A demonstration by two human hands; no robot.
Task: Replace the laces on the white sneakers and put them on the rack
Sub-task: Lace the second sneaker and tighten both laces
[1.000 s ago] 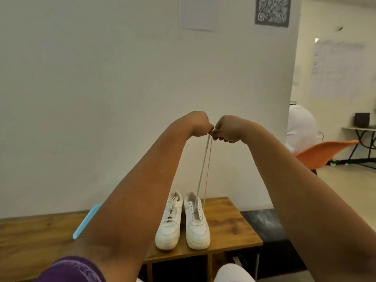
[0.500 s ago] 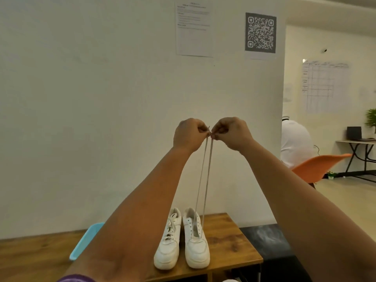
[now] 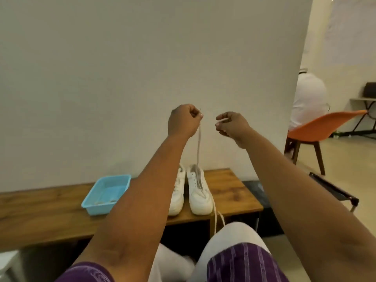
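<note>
Two white sneakers stand side by side on a low wooden bench (image 3: 234, 186) by the wall, toes pointing toward the person. The left sneaker (image 3: 178, 198) is partly hidden behind the left arm. The right sneaker (image 3: 198, 192) is in full view.

The left hand (image 3: 184, 121) is held up high above the shoes. Its fingers are curled and it pinches the top of a white lace (image 3: 199, 147). The lace hangs straight down from the hand to the top of the right sneaker.

The right hand (image 3: 232, 124) is up too, just beside the left hand but not touching it. Its fingers are loosely curled (the lace is not in this hand). Another bit of lace (image 3: 215, 212) drops from the right sneaker over the front edge of the bench, down to the person's knee.

A blue tray (image 3: 91, 202) sits on the bench to the left of the shoes, near them. An orange chair (image 3: 321, 127) stands off to the right, well apart from the bench, and a person in a white top (image 3: 307, 98) sits behind it.
</note>
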